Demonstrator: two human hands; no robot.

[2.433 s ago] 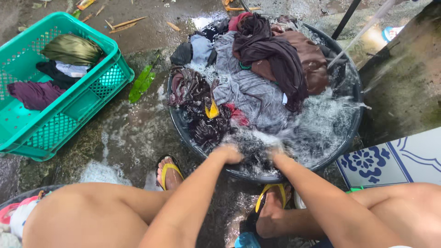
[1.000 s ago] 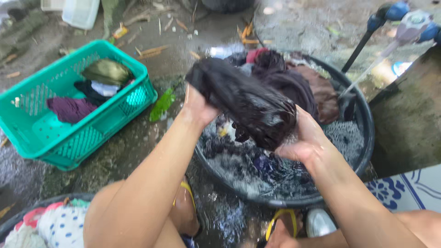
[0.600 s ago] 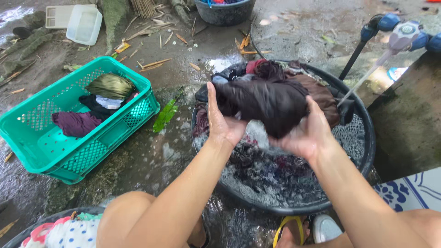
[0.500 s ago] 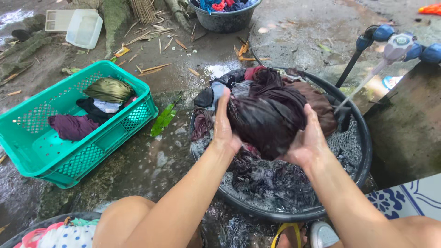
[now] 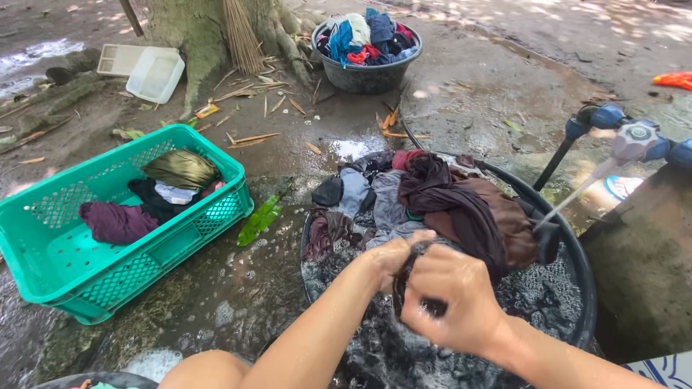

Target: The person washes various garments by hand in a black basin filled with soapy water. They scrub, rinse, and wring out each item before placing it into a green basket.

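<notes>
Both hands are closed around one dark wet cloth (image 5: 418, 277) and hold it just above the soapy water of the big black tub (image 5: 577, 266). The left hand (image 5: 393, 256) grips the cloth from the left side, and the right hand (image 5: 450, 299) is clenched on it from the front, so the two hands touch each other with the cloth squeezed between them. Only a small part of the cloth shows between the fingers.

Behind the hands, a pile of clothes (image 5: 440, 202) in brown, maroon and grey lies heaped on the far part of the tub, partly hanging over its rim. A thin stream of water runs down into the tub from a blue tap (image 5: 634, 140) on the right.

On the wet ground to the left stands a green plastic crate (image 5: 79, 274) with a few folded pieces of clothing inside. Farther away, near a tree trunk (image 5: 216, 25), there is a second dark basin (image 5: 364, 72) full of colourful clothes.
</notes>
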